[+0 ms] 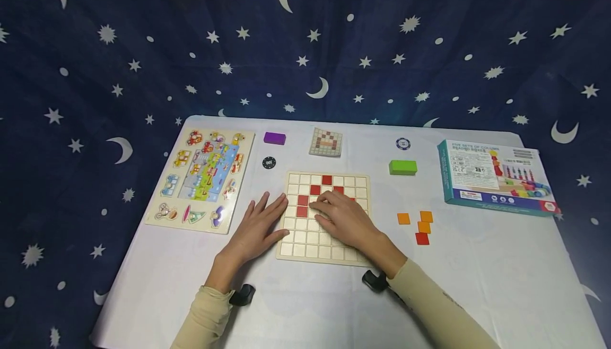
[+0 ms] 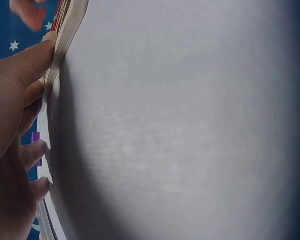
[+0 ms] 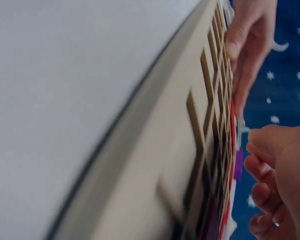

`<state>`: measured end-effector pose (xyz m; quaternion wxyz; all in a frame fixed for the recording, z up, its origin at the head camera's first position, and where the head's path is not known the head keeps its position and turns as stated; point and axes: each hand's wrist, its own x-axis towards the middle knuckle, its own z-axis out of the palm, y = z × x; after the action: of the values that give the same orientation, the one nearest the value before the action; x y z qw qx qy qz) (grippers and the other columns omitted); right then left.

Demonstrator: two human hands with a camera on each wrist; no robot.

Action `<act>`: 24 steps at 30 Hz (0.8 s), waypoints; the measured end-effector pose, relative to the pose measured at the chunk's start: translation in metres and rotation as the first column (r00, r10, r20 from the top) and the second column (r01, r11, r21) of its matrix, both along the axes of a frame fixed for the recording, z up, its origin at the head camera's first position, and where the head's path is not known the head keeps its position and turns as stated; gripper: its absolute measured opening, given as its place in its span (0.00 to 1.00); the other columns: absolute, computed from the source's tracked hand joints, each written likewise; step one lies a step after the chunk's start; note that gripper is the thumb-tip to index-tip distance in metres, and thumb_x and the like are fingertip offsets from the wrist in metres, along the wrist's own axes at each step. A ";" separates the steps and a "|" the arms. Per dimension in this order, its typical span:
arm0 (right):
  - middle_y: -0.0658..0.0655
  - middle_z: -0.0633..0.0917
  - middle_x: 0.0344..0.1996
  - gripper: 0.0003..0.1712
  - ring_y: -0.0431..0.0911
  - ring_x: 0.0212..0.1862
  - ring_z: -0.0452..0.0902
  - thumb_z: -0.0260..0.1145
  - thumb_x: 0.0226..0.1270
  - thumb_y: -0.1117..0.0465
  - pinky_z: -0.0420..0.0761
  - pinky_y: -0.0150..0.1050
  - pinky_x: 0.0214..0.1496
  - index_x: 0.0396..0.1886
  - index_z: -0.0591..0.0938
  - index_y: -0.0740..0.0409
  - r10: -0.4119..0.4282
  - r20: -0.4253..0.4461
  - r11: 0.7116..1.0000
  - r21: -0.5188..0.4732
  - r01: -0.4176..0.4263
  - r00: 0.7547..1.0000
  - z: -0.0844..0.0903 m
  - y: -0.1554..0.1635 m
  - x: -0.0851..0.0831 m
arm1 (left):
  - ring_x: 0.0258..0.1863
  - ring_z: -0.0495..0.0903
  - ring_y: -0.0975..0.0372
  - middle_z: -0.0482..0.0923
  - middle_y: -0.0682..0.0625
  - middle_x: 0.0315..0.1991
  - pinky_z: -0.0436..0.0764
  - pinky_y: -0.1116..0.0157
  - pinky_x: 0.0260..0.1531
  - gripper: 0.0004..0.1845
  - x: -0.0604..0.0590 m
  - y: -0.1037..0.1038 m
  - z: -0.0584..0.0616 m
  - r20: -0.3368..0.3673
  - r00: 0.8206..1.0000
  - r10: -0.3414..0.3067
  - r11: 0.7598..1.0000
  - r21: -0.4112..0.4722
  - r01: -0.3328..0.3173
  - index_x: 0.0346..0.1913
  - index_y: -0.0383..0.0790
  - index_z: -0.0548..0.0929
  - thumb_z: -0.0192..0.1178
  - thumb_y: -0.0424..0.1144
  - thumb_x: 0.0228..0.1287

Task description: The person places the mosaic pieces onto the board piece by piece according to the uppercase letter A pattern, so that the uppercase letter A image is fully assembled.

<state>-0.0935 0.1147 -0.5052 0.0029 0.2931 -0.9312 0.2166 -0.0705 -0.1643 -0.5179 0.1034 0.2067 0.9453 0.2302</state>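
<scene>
Puzzle board (image 1: 200, 182): slanted, left on the tabletop (image 1: 496, 269)
Purple block (image 1: 274, 138): just beyond the black chip (image 1: 269, 163)
Green block (image 1: 403, 167): just nearer than the blue-and-white chip (image 1: 403, 144)
Toy box (image 1: 496, 179): lying flat, right
Backdrop (image 1: 172, 84): dark blue, pale moons and stars

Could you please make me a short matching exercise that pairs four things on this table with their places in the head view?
Things:
1. The person's left hand
2. The bright green rectangular block
3. The three loose orange square tiles
4. The purple rectangular block

Places:
A. Just below the round blue-and-white chip
B. Just above the round black chip
C. Touching the left edge of the pale wooden grid board
D. Right of the board, near a loose red square tile

Pairs: 1-C, 2-A, 3-D, 4-B
</scene>
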 end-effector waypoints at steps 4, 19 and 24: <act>0.50 0.87 0.51 0.17 0.45 0.52 0.82 0.72 0.73 0.57 0.86 0.44 0.55 0.59 0.90 0.49 -0.054 -0.035 0.998 -0.032 0.053 0.998 0.003 0.031 0.011 | 0.89 0.47 0.44 0.58 0.52 0.87 0.46 0.34 0.85 0.43 0.000 0.000 -0.001 -0.006 1.000 -0.007 1.000 0.005 0.007 0.85 0.47 0.62 0.65 0.56 0.74; 0.56 0.88 0.47 0.21 0.50 0.45 0.80 0.80 0.59 0.64 0.80 0.52 0.46 0.53 0.91 0.56 -0.339 -0.124 0.940 -0.017 0.340 0.932 0.000 0.161 0.083 | 0.89 0.47 0.43 0.58 0.52 0.86 0.47 0.33 0.85 0.42 0.000 0.000 -0.003 -0.015 1.000 -0.009 1.000 0.010 0.009 0.84 0.47 0.63 0.65 0.55 0.74; 0.59 0.88 0.46 0.24 0.53 0.48 0.79 0.82 0.56 0.64 0.82 0.56 0.49 0.54 0.90 0.60 -0.402 -0.091 0.913 0.045 0.407 0.911 0.000 0.180 0.096 | 0.89 0.47 0.44 0.58 0.52 0.86 0.47 0.34 0.85 0.42 0.000 -0.001 -0.002 -0.016 1.000 -0.008 1.000 0.007 0.008 0.84 0.47 0.63 0.65 0.55 0.74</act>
<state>0.0025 0.2949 -0.5049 0.0759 0.1026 -0.9771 0.1701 -0.0709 -0.1649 -0.5203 0.0961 0.2126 0.9444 0.2315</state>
